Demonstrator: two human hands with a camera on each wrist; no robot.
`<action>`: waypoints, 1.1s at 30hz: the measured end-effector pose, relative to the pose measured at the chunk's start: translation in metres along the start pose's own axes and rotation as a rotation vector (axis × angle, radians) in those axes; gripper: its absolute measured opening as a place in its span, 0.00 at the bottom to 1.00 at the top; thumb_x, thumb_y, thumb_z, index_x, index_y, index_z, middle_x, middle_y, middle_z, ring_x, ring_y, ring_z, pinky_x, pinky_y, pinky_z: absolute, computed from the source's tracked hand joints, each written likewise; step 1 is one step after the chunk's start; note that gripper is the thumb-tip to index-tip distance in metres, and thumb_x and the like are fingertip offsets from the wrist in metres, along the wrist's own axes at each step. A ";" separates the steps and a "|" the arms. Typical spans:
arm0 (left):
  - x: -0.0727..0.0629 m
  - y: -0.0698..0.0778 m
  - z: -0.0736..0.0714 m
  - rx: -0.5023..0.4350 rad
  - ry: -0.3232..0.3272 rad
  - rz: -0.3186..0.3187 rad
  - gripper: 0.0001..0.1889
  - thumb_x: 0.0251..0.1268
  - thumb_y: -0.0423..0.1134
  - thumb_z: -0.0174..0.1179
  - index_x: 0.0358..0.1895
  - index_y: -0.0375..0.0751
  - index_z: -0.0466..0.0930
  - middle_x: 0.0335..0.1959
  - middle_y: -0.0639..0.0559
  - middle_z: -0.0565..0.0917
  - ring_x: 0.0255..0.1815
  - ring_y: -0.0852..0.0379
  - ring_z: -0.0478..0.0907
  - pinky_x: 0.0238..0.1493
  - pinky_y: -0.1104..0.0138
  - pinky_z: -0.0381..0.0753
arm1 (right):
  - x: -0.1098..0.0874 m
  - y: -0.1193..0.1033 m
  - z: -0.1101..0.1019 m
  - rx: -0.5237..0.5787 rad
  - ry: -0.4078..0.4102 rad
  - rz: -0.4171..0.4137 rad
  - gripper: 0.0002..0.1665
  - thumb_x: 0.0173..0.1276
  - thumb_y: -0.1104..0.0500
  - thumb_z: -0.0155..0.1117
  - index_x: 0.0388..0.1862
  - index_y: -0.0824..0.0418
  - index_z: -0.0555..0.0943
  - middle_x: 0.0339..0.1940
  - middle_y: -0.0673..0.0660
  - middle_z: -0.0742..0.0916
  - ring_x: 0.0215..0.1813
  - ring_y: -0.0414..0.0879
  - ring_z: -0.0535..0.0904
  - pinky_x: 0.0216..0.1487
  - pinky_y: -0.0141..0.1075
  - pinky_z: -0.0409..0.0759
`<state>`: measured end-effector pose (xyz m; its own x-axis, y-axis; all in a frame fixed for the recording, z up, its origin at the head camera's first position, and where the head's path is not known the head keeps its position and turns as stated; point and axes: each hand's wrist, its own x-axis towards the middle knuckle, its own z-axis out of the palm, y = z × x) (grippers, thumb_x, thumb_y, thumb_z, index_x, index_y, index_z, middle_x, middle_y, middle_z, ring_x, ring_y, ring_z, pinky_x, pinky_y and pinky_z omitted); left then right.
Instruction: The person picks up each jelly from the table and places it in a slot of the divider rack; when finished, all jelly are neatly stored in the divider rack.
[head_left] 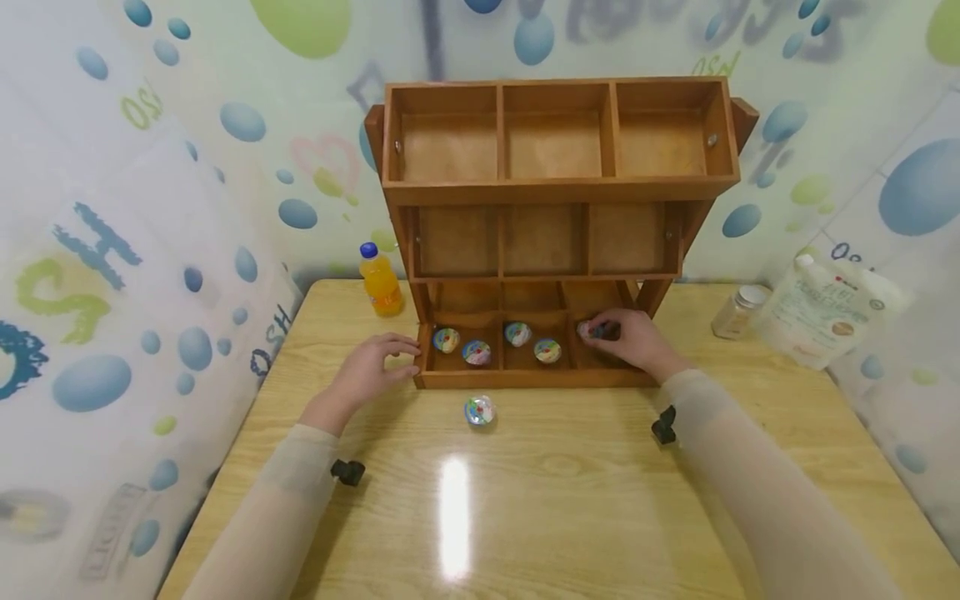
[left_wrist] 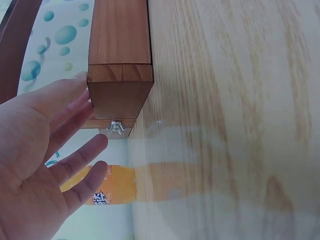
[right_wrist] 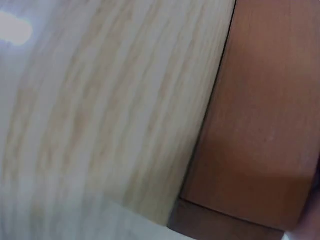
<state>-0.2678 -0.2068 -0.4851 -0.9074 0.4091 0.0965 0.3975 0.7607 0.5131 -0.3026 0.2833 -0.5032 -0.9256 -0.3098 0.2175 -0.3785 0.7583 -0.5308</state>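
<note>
A three-tier wooden shelf (head_left: pixel 561 193) stands on the table, each tier split into three compartments. In the bottom right compartment my right hand (head_left: pixel 637 340) pinches a small foil-lidded jelly cup (head_left: pixel 583 331), partly hidden by the fingers. Two jelly cups (head_left: pixel 476 352) lie in the bottom left compartment, and two more jelly cups (head_left: pixel 547 350) in the bottom middle one. Another jelly cup (head_left: pixel 480 410) sits on the table in front of the shelf. My left hand (head_left: pixel 371 367), fingers loosely spread, touches the bottom tier's left end; in the left wrist view its fingertips meet the wood (left_wrist: pixel 120 73).
An orange drink bottle (head_left: pixel 381 282) with a blue cap stands left of the shelf. To the right are a jar (head_left: pixel 738 312) with a pale lid and a white pouch (head_left: pixel 821 312). Patterned walls enclose the wooden table (head_left: pixel 570 492) at the back and sides.
</note>
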 end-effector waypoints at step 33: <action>0.001 0.001 -0.002 0.004 0.001 0.002 0.18 0.71 0.46 0.68 0.59 0.44 0.86 0.64 0.48 0.82 0.58 0.44 0.82 0.62 0.48 0.82 | -0.023 -0.174 0.069 -0.042 -0.281 -0.341 0.21 0.68 0.47 0.74 0.56 0.53 0.87 0.62 0.50 0.87 0.64 0.47 0.82 0.63 0.45 0.84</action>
<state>-0.2680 -0.2067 -0.4828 -0.9066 0.4105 0.0981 0.4001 0.7619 0.5094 -0.2153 0.1187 -0.4724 -0.7144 -0.6855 0.1405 -0.6672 0.6066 -0.4323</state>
